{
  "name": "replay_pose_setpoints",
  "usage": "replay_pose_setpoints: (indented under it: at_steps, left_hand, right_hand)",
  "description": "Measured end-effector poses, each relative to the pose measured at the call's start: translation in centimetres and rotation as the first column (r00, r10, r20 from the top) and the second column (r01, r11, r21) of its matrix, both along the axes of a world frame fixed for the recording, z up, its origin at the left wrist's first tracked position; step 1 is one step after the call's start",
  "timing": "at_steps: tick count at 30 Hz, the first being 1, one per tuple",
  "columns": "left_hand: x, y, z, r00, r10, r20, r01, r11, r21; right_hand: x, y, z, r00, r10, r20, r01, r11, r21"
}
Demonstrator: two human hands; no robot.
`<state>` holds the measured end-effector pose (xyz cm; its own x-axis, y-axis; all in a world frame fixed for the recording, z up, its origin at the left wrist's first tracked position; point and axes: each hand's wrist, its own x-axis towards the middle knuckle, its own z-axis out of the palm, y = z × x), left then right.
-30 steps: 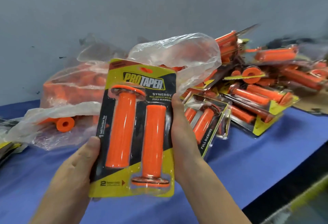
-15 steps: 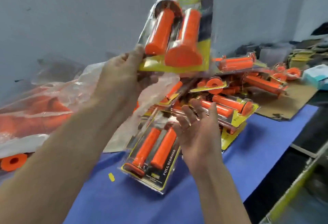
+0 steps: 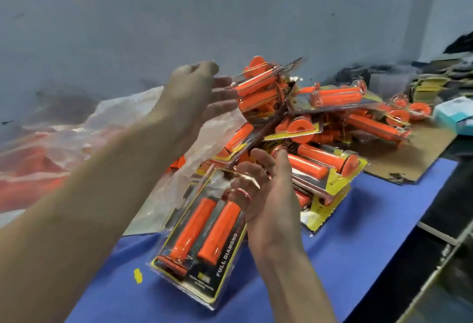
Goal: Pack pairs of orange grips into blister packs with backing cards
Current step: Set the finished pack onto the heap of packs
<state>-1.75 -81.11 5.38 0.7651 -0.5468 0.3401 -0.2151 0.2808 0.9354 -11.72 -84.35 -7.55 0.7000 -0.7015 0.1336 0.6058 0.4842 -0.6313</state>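
Blue table point(image 3: 358, 233) carries a pile of blister packs point(image 3: 307, 123) toward its far edge. Left hand point(image 3: 194, 97), blurred, fingers spread, empty. Right hand point(image 3: 266, 189) open, partly hiding 1 pack point(image 3: 202, 240) with 2 grips.

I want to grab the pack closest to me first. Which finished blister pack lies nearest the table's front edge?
The blister pack reading FULL DIAMOND, lying apart from the heap, just left of the right hand.

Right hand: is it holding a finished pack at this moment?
No. The right hand is open and empty, palm up, just above the finished pack lying on the blue table.
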Motion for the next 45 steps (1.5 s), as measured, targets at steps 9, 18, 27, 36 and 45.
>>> replay_pose_setpoints:
  at_steps: [9,18,27,36,45]
  left_hand:
    - [-0.8,23.4,-9.6,0.910,0.259,0.325,-0.346,0.904,0.251]
    - [0.1,40.6,-16.9,0.722,0.555,0.414,-0.692,0.575,0.436]
    - [-1.3,50.3,-16.1,0.588,0.600,0.543,-0.809,0.436,0.394]
    - [-4.1,63.0,-12.5,-0.185,0.698,0.691,-0.967,-0.257,0.000]
    - [-6.4,70.3,-11.3,-0.275,0.942,0.190,-0.924,-0.314,0.218]
  right_hand:
    - [3.1,10.2,1.6,0.992,0.108,-0.066,-0.126,0.892,-0.435]
    - [8.1,26.6,-2.9,0.940,-0.181,-0.290,-0.305,-0.060,-0.950]
    - [6.2,35.5,-6.6,0.958,-0.062,-0.279,-0.279,-0.409,-0.869]
    - [8.2,47.9,-1.6,0.983,0.134,-0.125,-0.090,-0.243,-0.966]
    - [10.3,61.8,3.6,0.895,0.404,-0.189,0.022,-0.463,-0.886]
